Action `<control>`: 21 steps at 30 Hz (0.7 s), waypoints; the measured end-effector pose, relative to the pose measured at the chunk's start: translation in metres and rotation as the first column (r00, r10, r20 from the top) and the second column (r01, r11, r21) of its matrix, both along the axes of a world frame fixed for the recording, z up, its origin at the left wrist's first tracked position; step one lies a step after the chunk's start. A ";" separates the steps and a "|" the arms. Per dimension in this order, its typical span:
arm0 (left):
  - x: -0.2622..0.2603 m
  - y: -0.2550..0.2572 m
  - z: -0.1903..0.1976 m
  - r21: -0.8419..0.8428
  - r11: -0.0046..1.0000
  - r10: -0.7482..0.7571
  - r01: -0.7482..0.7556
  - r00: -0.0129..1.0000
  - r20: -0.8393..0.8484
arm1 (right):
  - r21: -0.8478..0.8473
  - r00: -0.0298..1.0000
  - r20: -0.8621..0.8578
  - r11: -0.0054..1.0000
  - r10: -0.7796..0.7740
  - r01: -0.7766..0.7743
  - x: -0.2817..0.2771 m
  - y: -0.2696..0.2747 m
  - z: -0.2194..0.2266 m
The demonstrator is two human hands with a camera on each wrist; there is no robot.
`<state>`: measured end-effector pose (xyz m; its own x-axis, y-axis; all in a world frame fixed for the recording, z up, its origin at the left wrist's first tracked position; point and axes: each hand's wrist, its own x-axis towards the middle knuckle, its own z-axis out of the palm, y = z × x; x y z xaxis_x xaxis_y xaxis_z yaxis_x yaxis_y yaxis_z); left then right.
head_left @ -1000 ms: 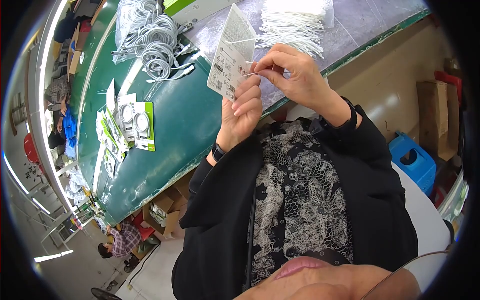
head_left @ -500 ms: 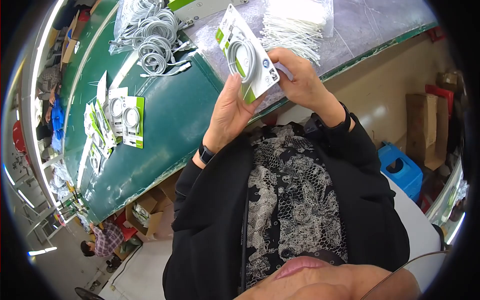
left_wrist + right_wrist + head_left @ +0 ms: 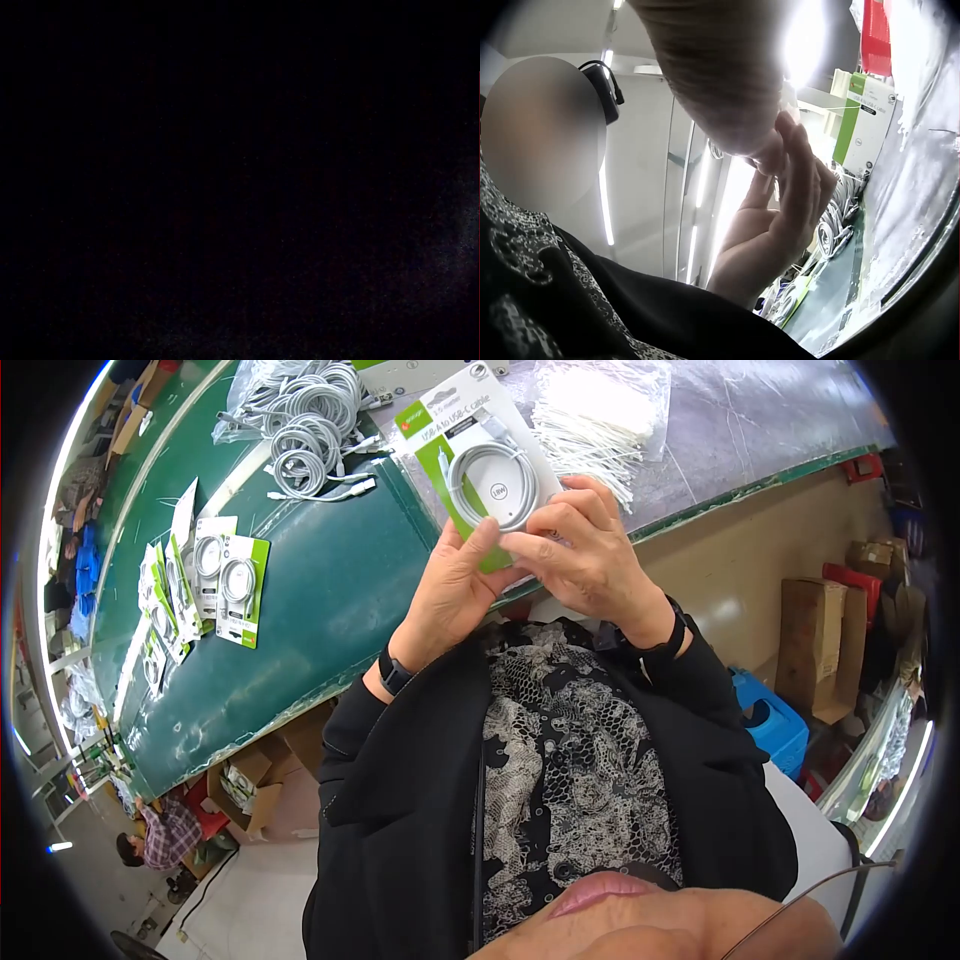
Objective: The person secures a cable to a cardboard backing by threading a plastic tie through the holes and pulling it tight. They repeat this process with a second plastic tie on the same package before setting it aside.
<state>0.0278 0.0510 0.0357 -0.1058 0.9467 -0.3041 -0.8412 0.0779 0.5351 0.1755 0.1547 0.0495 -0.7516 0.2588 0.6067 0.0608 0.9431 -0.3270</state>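
In the head view, a white and green card (image 3: 426,422) faces up at a tilt, with a coiled grey USB cable (image 3: 456,472) fixed to its front. My left hand (image 3: 452,588) grips the card's lower edge, thumb in front by the coil and fingers behind. With curled fingers my right hand (image 3: 590,555) holds the lower right corner, fingertips at the bottom of the coil. In the right wrist view, my right hand (image 3: 712,75) fills the top and my left hand (image 3: 776,217) is below it; the card is mostly hidden there. The left wrist view is dark.
Several carded cables (image 3: 238,588) lie on the green table (image 3: 310,585) at left. Loose coiled grey cables (image 3: 305,450) are piled at the back. A bag of white cable ties (image 3: 600,420) lies behind the right hand, and a green and white box (image 3: 866,124) stands nearby.
The card has turned from its back to its front. My right hand no longer pinches the thin white strip at its back and has moved to the lower right corner.
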 end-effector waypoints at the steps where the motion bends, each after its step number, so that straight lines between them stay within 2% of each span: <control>1: -0.001 -0.001 0.000 0.002 1.000 0.001 -0.001 1.000 -0.008 | -0.033 1.000 -0.025 0.999 -0.004 0.003 -0.002 -0.001 0.000; 9: 0.002 0.000 0.005 0.019 0.999 -0.031 0.031 1.000 -0.004 | 0.087 0.996 -0.014 0.992 -0.086 0.087 -0.001 -0.003 0.002; 16: 0.001 0.001 0.001 -0.034 0.998 -0.050 0.051 0.998 0.033 | 0.167 0.997 0.057 0.985 -0.061 0.050 -0.003 -0.002 0.004; 18: 0.002 0.001 0.004 -0.039 0.999 -0.011 0.013 0.998 0.056 | 0.179 0.997 0.068 0.983 -0.048 0.036 -0.003 0.000 0.002; 20: 0.004 0.002 0.005 -0.039 0.999 0.009 -0.006 0.998 0.067 | 0.120 0.999 -0.034 0.993 0.005 -0.001 -0.004 0.004 -0.002; 21: 0.006 0.002 0.004 -0.008 0.997 0.074 -0.074 0.997 -0.014 | 0.092 0.996 -0.086 0.995 0.031 -0.023 -0.004 0.006 -0.004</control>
<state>0.0342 0.0528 0.0398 -0.1798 0.9336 -0.3101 -0.8375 0.0201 0.5460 0.1716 0.1603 0.0454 -0.7007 0.1795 0.6905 0.0096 0.9701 -0.2425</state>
